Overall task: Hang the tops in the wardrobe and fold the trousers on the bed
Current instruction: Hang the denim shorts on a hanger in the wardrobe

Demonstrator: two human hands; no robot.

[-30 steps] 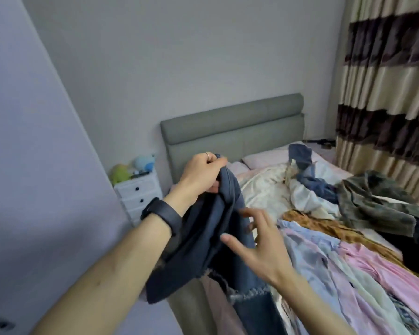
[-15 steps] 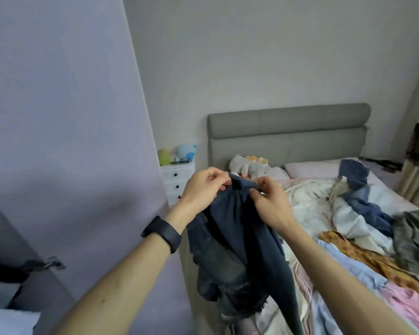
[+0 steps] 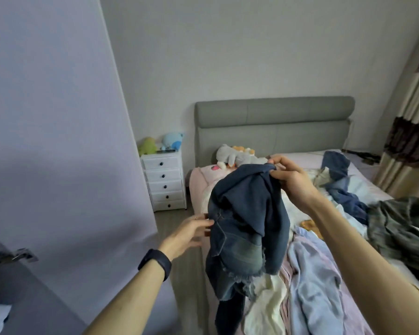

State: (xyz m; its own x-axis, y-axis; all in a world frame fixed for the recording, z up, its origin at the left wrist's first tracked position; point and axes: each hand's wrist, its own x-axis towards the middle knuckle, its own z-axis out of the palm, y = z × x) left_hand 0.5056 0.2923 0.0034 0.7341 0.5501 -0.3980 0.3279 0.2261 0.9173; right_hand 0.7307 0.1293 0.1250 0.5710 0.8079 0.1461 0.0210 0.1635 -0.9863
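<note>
Floor [image 3: 173,215] at 8 o'clock runs narrow between wardrobe door [image 3: 58,141] and bed [image 3: 196,183] edge. My right hand [image 3: 294,181] pinches the jeans [image 3: 247,213] hanging at centre; my left hand [image 3: 186,232], fingers straight, perhaps touches their 9 o'clock side.

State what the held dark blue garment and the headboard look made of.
The dark blue garment: likely denim, faded matte, stitched seams, frayed hem. The headboard: grey padded upholstery, smooth with panel seams; fabric or faux leather, cannot tell.
</note>
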